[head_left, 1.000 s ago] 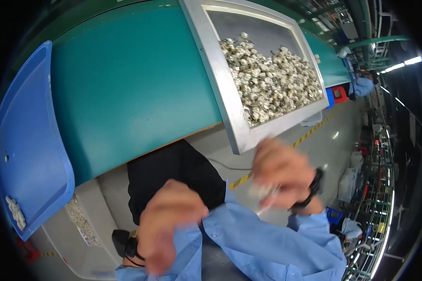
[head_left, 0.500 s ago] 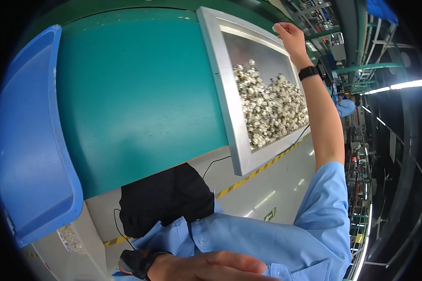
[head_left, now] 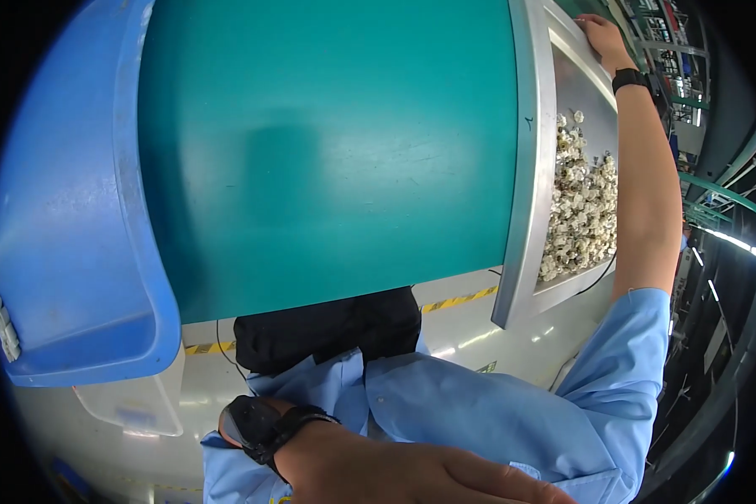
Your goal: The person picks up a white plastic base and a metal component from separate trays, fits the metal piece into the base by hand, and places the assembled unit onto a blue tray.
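Observation:
My right hand (head_left: pixel 605 40) is at the far right, by the far rim of a silver metal-framed tray (head_left: pixel 525 168). Its fingers are bent together; whatever they grip is too small or hidden to make out. A heap of small whitish, glassy-looking pieces (head_left: pixel 580 210) lies in the tray, partly behind my right forearm. My left hand (head_left: pixel 395 466) is low in front of my body, back upward and pointing right, its visible fingers stretched out. No held thing shows there, and the lower edge cuts part of the hand off.
A green tabletop (head_left: pixel 336 151) spans the middle, between the tray and a large blue plastic bin (head_left: pixel 76 185) at left. A short row of whitish pieces (head_left: pixel 6 328) shows at the bin's left. Black cloth (head_left: pixel 336 328) hangs under the table's near edge; a translucent box (head_left: pixel 139 399) stands below.
The view has shifted, so tray and tabletop sit farther right. My right hand has moved closer to the tray's far rim. My left hand remains low before my body, reaching farther right.

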Demonstrator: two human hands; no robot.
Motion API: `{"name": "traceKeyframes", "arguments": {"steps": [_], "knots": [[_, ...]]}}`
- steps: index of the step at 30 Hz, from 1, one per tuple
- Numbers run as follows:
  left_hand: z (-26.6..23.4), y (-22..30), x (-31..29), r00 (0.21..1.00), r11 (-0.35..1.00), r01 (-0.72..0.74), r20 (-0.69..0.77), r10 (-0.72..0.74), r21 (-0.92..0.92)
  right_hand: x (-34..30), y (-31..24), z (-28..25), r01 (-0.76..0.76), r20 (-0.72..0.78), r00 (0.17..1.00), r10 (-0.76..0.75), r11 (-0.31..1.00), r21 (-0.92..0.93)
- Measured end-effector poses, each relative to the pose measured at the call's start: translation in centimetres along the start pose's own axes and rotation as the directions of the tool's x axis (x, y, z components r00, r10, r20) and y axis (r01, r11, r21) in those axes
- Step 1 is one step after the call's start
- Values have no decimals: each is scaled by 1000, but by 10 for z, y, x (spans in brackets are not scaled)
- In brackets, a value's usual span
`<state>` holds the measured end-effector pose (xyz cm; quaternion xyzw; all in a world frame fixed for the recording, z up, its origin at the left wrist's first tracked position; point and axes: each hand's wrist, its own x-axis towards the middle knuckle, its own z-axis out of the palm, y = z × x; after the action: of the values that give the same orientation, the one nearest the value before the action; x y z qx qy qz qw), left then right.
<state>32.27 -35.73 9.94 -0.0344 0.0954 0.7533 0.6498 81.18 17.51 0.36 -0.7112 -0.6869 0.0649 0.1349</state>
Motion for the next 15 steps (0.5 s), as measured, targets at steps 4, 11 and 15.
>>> {"name": "traceKeyframes", "arguments": {"steps": [4,11,15], "knots": [[-24,-15,18,988,996,-81,131,76,30,-68,-105,40,-133,-40,988,146,964,231],[-34,-4,-10,972,973,-27,235,-29,231,-158,-43,-47,248,-402,834,-378,907,-340],[-72,11,-18,734,812,-520,625,267,265,-229,-88,-21,420,-324,643,-694,673,-609]]}}
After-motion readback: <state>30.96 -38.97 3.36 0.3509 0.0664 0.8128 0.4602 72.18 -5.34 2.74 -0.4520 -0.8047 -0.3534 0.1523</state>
